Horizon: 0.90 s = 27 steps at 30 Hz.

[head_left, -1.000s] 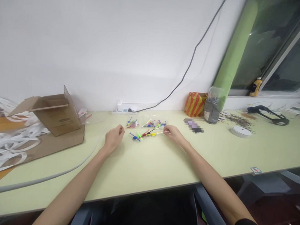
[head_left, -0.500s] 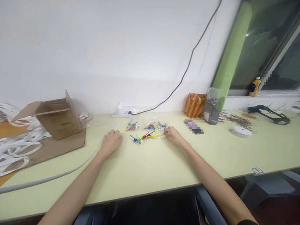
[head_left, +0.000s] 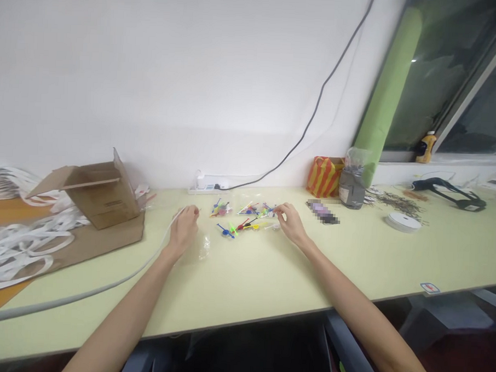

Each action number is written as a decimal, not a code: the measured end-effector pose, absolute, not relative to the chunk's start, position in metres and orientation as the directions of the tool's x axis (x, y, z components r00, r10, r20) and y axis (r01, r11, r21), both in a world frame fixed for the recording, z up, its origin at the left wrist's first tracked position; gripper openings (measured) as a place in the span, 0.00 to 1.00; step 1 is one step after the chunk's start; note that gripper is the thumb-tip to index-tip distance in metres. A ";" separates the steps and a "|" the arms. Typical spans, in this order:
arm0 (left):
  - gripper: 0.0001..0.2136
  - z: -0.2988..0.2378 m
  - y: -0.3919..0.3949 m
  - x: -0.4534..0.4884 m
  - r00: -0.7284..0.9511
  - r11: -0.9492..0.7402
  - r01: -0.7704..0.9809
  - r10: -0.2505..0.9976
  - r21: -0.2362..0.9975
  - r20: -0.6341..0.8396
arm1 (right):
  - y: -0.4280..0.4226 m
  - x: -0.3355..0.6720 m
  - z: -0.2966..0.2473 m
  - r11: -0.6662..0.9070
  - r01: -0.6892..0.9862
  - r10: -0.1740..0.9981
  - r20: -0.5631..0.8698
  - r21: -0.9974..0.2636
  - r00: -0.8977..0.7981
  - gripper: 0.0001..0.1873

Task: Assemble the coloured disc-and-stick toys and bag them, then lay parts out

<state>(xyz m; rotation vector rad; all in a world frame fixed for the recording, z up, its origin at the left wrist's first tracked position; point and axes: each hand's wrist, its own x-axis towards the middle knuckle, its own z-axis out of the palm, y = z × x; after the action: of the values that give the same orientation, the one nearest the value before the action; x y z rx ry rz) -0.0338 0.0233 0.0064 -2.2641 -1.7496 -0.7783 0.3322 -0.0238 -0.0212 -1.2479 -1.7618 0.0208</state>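
Note:
Both my hands are over the table with small colourful plastic arrow-shaped pieces between them. My left hand is at the left with curled fingers, closed on what looks like a clear plastic bag; the bag's edge at the fingers is hard to see. My right hand hovers at the right end of the pieces, thumb and fingers a little apart. Just below its fingertips lies a white piece. A loose row holds a blue piece, a green piece, red, black and yellow ones. Behind them lie several mixed clusters.
An open cardboard box and white straps are at the left. A grey cable crosses the table. A power strip lies by the wall. At the right are a striped bag, a grey container and a white spool.
My left hand has lifted and curled, and the clear bag beside it shows more glints. My right hand has come up off the white piece, which stays on the table.

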 end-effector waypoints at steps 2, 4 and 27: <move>0.10 0.012 0.017 -0.024 0.202 -0.367 0.912 0.789 0.182 0.580 | -0.032 0.319 -0.016 0.549 0.655 0.696 0.718 -0.519 -0.013 0.11; 0.07 0.014 0.008 -0.009 0.261 -0.570 0.791 0.642 0.221 0.721 | -0.043 0.300 -0.010 0.630 0.561 0.677 0.734 -0.537 -0.057 0.11; 0.20 0.021 -0.051 0.046 0.548 -0.368 -0.034 0.771 0.929 0.325 | -0.080 0.247 -0.006 0.783 0.474 0.587 0.729 -0.403 -0.351 0.09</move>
<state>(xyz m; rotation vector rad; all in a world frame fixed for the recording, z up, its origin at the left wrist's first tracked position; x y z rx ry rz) 0.0463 -0.0509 0.0210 -3.5021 -1.2337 -1.9455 0.2474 -0.0795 -0.0061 -0.7933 -2.0098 0.1486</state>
